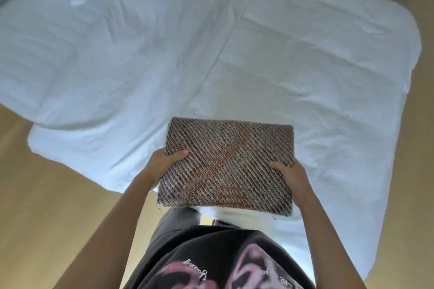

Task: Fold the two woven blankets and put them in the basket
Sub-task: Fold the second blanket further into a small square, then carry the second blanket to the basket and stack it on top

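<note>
Brown-and-orange woven blanket (226, 166), folded into a flat rectangle, held level above white duvet-covered bed (305, 65), left hand (162, 165) and right hand (290, 175) gripping opposite side edges, apparently keeping folds intact for carrying; basket unseen

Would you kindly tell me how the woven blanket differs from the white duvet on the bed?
The woven blanket is dark diagonal weave with orange marks; the white duvet is plain. The woven blanket is folded into a compact rectangle; the white duvet lies spread and creased. The left hand and right hand grip the woven blanket's sides; nothing holds the white duvet. Both are cloth.
</note>
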`<state>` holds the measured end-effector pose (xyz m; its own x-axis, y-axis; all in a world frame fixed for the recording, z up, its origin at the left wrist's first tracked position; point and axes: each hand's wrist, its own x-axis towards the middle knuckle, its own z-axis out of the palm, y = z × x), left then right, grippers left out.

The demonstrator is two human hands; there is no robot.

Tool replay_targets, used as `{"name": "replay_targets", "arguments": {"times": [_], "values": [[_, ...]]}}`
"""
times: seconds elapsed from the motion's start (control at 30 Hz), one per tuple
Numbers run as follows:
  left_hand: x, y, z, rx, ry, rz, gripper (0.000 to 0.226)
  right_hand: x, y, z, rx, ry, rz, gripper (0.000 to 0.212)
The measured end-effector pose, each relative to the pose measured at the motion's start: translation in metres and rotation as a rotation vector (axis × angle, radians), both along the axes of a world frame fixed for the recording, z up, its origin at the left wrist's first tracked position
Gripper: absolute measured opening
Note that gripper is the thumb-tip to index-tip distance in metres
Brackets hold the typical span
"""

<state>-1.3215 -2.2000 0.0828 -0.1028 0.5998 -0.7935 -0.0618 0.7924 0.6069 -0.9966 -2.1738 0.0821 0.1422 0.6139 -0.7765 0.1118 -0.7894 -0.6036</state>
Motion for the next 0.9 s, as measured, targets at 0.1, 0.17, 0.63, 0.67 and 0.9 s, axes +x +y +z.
{"name": "replay_targets", "arguments": {"times": [0.1, 0.17, 0.63, 0.67, 0.9], "values": [[-0.008, -0.038, 0.007, 0.058, 0.096, 0.137, 0.045, -0.020, 0.010, 0.005, 0.023, 0.013, 0.154, 0.044], [-0.011, -0.068, 0.009, 0.071, 0.127, 0.267, 0.041, -0.036, 0.014, 0.009, 0.037, 0.030, 0.266, 0.039], [-0.007, -0.301, 0.028, 0.173, 0.165, 0.992, 0.037, -0.194, -0.040, 0.035, 0.165, 0.127, 1.122, 0.053], [-0.005, -0.317, 0.029, 0.176, 0.164, 1.048, 0.038, -0.207, -0.050, 0.036, 0.174, 0.132, 1.184, 0.053], [0.026, -0.435, 0.036, 0.203, 0.197, 1.412, 0.027, -0.286, -0.145, 0.045, 0.223, 0.168, 1.534, 0.049]]}}
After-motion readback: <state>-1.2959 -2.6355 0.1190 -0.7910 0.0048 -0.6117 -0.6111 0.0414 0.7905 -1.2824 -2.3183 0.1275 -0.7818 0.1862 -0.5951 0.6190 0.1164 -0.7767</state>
